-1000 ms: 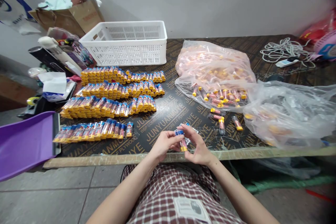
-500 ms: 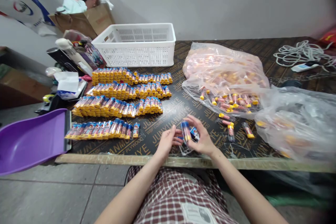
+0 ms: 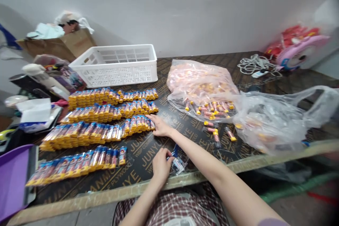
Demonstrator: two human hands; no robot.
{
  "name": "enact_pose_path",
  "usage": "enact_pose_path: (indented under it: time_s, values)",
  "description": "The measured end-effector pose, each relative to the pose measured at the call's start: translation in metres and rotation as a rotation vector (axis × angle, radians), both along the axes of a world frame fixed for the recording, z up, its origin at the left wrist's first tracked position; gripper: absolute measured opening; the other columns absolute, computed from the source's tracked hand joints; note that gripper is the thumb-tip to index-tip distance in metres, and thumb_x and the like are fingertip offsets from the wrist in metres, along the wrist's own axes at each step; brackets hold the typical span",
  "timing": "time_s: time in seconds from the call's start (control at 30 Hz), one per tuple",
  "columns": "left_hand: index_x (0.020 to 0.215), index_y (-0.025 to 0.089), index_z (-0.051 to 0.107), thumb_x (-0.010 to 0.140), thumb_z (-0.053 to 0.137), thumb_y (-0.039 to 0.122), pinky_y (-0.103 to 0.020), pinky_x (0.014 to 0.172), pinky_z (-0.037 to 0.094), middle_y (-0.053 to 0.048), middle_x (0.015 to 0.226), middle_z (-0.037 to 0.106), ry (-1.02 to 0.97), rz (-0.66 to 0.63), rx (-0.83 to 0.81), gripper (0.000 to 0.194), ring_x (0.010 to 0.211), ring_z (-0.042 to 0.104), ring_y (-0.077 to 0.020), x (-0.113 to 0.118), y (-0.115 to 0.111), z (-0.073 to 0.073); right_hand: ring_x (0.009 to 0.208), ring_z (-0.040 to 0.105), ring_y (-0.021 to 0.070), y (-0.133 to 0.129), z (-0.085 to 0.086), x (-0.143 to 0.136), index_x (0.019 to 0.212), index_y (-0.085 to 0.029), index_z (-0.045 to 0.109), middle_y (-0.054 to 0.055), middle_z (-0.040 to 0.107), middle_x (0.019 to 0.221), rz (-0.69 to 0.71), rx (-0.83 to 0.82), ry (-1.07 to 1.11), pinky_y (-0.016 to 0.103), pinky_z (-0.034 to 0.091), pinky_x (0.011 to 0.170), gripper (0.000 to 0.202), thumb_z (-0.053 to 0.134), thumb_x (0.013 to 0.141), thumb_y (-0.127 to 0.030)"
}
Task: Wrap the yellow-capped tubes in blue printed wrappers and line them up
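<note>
- Right hand (image 3: 160, 126): fingers reached out, fingertips at the right end of the third row (image 3: 99, 132) of blue-and-yellow tubes, counting from the back; whether they pinch a tube, cannot tell.
- Left hand (image 3: 161, 165): fingers bent, thumb near fingertips, at blue-and-clear pieces (image 3: 178, 165) by the tabletop's (image 3: 185, 111) front edge; grip too small to make out.
- Tubes in that row lie side by side, stacked, blue ends back, yellow ends front. Two stacked rows (image 3: 111, 104) behind, a shorter front row (image 3: 79, 162) before it.
- White basket (image 3: 116, 74): slotted walls, near the back edge, just behind the rows.
- Large clear bag (image 3: 201, 81): right of basket, full of yellow-capped tubes; more show at its mouth, toward the front edge.
- Loose tubes (image 3: 216, 138) just in front of it.
- Second clear bag (image 3: 275, 123): near the front edge, right side, yellow caps showing through.
- Brown paper bag (image 3: 79, 44): far left, pale cloth on top.
- Purple dustpan (image 3: 13, 176): front left corner.
</note>
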State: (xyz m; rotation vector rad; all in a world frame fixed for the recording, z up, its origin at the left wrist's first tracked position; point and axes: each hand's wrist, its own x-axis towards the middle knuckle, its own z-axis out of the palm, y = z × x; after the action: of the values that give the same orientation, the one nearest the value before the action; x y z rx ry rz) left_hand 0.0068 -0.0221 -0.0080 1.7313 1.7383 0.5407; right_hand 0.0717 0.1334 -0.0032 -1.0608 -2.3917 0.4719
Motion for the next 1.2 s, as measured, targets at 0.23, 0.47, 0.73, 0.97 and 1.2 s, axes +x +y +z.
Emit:
enact_pose_path:
  time_s: [0.23, 0.47, 0.73, 0.97, 1.2]
  values:
    - [0.069, 0.020, 0.066, 0.075, 0.058, 0.021, -0.027, 0.066, 0.036, -0.002, 0.071, 0.066, -0.185, 0.015, -0.004, 0.009, 0.068, 0.057, -0.0171, -0.008, 0.003, -0.005, 0.107, 0.047, 0.0267, -0.047, 0.021, 0.128, 0.119, -0.012, 0.056, 0.015, 0.054, 0.114, -0.535, 0.010, -0.200, 0.041, 0.037, 0.092, 0.046, 0.050, 0.073, -0.013]
    - [0.067, 0.020, 0.059, 0.070, 0.066, 0.022, -0.025, 0.064, 0.034, 0.001, 0.063, 0.059, -0.115, 0.012, 0.047, 0.008, 0.064, 0.053, -0.0146, -0.008, 0.006, 0.001, 0.096, 0.047, 0.0339, -0.081, 0.019, 0.219, 0.084, -0.012, 0.065, 0.018, 0.058, 0.088, -0.794, -0.024, -0.347, 0.047, 0.034, 0.080, 0.021, 0.051, 0.069, -0.010]
    - [0.068, 0.018, 0.054, 0.068, 0.066, 0.030, -0.021, 0.054, 0.034, 0.006, 0.049, 0.050, -0.581, 0.168, -0.050, 0.017, 0.049, 0.046, -0.0097, -0.013, 0.011, 0.010, 0.084, 0.060, 0.0199, -0.103, 0.033, 0.175, 0.097, -0.019, 0.060, 0.006, 0.065, 0.090, -0.561, -0.066, -0.061, 0.032, 0.045, 0.076, 0.020, 0.050, 0.085, -0.032]
    - [0.077, 0.012, 0.064, 0.051, 0.079, 0.042, -0.021, 0.052, 0.043, 0.001, 0.060, 0.062, -1.058, 0.472, -0.222, 0.042, 0.051, 0.053, -0.0090, -0.019, 0.022, 0.016, 0.076, 0.060, 0.0192, -0.157, 0.031, 0.106, 0.103, -0.021, 0.058, 0.005, 0.061, 0.089, -0.436, -0.161, 0.413, 0.032, 0.050, 0.069, 0.025, 0.062, 0.081, -0.033]
    - [0.064, 0.012, 0.064, 0.050, 0.078, 0.049, -0.019, 0.052, 0.042, 0.000, 0.060, 0.061, -1.104, 0.613, -0.212, 0.042, 0.053, 0.052, -0.0082, -0.021, 0.020, 0.020, 0.073, 0.057, 0.0181, -0.170, 0.026, 0.089, 0.099, -0.022, 0.056, 0.003, 0.056, 0.081, -0.494, -0.052, 0.459, 0.032, 0.050, 0.066, 0.021, 0.062, 0.082, -0.030]
